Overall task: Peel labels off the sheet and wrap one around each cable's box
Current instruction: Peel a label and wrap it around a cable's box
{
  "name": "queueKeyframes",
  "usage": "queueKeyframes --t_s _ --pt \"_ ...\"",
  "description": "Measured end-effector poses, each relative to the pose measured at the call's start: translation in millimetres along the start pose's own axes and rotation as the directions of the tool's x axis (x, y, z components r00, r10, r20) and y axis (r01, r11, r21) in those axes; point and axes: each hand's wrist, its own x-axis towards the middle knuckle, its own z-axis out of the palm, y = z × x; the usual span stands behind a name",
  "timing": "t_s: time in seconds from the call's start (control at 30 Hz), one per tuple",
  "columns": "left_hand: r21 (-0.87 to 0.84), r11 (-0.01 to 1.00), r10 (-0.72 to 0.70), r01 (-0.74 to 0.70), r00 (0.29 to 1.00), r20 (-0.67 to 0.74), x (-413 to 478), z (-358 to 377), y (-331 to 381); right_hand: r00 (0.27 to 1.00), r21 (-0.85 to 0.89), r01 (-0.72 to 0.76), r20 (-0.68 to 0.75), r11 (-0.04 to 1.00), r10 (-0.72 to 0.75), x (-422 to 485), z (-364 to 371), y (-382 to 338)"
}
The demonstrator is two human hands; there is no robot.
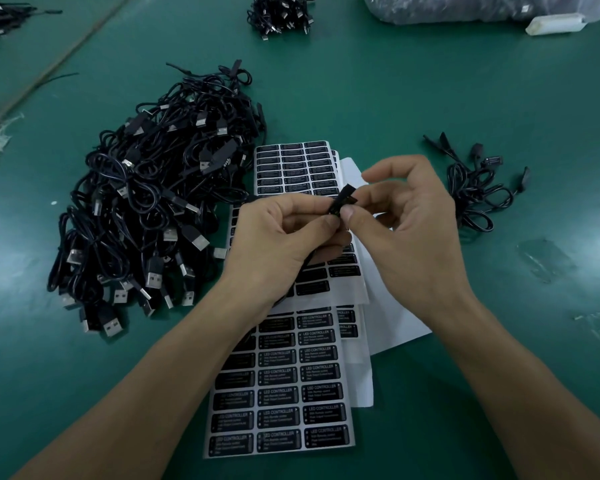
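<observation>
My left hand (284, 233) and my right hand (409, 216) meet above the label sheets and together pinch a small black cable box (340, 202). Its cable runs down under my left palm. Whether a black label lies on the box I cannot tell. Sheets of black "LED CONTROLLER" labels (281, 396) lie overlapped on the green table beneath my forearms; another sheet (295, 164) lies farther back. A big tangle of black USB cables (153, 202) sits to the left. A small heap of cables (478, 188) lies to the right.
Plain white backing paper (395, 327) sticks out under the sheets at right. Another cable bundle (281, 13) lies at the far centre, a plastic bag (482, 6) with a white block (555, 24) at the far right. Scraps of clear film (544, 258) lie at right.
</observation>
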Motion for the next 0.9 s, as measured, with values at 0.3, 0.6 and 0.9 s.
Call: queueKeyframes --t_s 0.3,0.6,0.9 --pt "-0.018 1.0 0.016 -0.016 1.0 -0.01 0.9 0.1 -2.6 0.994 0.139 -0.109 -0.012 0.984 0.112 2.3 -5.0 -0.2" --pt "0.0 1.0 0.009 -0.009 1.0 0.005 2.1 -1.8 -3.7 0.986 0.155 -0.168 0.045 0.973 0.163 4.7 -7.8 0.8" --pt "0.015 0.999 0.029 -0.029 1.0 0.001 1.1 -2.0 -3.8 0.986 0.151 -0.169 0.021 0.974 0.168 3.2 -5.2 0.1"
